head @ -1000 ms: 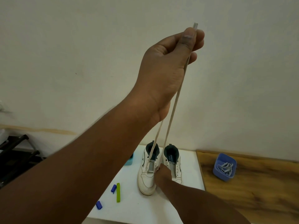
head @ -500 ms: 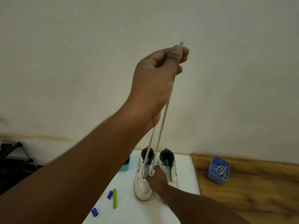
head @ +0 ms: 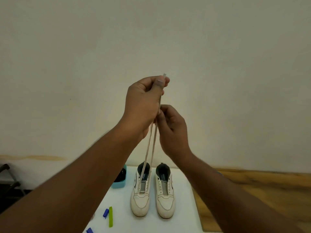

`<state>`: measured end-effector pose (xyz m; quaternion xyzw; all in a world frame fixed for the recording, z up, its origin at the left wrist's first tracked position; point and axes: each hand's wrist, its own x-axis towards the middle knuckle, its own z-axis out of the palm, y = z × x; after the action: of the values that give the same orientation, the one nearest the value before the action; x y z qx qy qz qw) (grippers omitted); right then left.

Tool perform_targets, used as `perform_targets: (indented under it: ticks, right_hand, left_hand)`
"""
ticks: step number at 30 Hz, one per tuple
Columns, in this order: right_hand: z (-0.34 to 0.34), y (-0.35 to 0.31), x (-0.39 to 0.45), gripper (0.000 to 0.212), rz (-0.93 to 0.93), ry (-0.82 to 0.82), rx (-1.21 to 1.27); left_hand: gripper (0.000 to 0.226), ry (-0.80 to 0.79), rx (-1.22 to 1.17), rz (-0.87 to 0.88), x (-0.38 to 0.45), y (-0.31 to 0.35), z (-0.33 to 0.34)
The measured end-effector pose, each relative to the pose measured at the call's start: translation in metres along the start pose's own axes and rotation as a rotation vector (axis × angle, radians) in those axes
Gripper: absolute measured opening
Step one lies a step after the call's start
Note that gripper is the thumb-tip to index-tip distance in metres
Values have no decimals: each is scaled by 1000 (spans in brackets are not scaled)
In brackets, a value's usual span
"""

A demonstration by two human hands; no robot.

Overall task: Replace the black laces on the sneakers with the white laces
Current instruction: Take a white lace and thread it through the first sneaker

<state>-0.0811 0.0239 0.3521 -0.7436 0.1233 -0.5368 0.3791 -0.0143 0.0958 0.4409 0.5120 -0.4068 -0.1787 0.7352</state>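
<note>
Two white sneakers stand side by side on the white table [head: 181,216], toes toward me. The left sneaker [head: 141,197] has a white lace [head: 151,148] threaded through its lowest eyelets, and both strands rise taut to my hands. My left hand [head: 143,105] pinches both lace ends high up, with the tips sticking out above my thumb. My right hand [head: 173,130] pinches the strands just below my left hand. The right sneaker [head: 165,194] has no lace.
A teal box [head: 119,184] holding dark laces sits left of the sneakers. A green clip [head: 110,216] and blue clips [head: 105,213] lie near the table's front left. Wooden floor [head: 252,195] lies to the right, and a dark rack [head: 8,182] stands at far left.
My right hand left the sneaker and rose to pinch the lace strands below my left hand. My left hand came lower with the lace ends.
</note>
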Motion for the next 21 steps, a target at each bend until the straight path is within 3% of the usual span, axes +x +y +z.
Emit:
perform_targets:
  ticks: [9,21]
  right_hand:
    - [-22,-43,29,21,46,57,99]
    - [-30,-60,30,21,25,60,18]
  left_hand:
    - [20,-44,-93,-28,-4,6,7]
    - [24,-70,-200,-101,-12,11,3]
